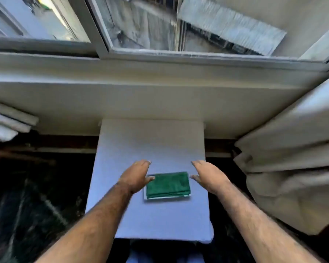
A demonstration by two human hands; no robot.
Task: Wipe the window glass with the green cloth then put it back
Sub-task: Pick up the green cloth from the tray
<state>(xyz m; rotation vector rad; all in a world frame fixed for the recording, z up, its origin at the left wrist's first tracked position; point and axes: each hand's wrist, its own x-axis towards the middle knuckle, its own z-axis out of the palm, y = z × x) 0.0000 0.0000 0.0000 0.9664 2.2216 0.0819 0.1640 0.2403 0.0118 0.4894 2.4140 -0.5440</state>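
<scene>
Both forearms reached forward over the near edge of the pale tabletop (pixel 150 221). The left hand (pixel 136 176) and right hand (pixel 210 177) were spread flat, fingers extended, holding nothing, one on each side of the folded green cloth (pixel 168 184). The left thumb tip lay at the cloth's left edge; the right hand was just beside its right edge. The cloth lay around the middle of the tabletop on a thin white sheet (pixel 145 197). A curtain (pixel 292 177) hung to the right. Beyond the tabletop's far edge ran the white windowsill (pixel 141 95), then the window glass (pixel 150 29).
</scene>
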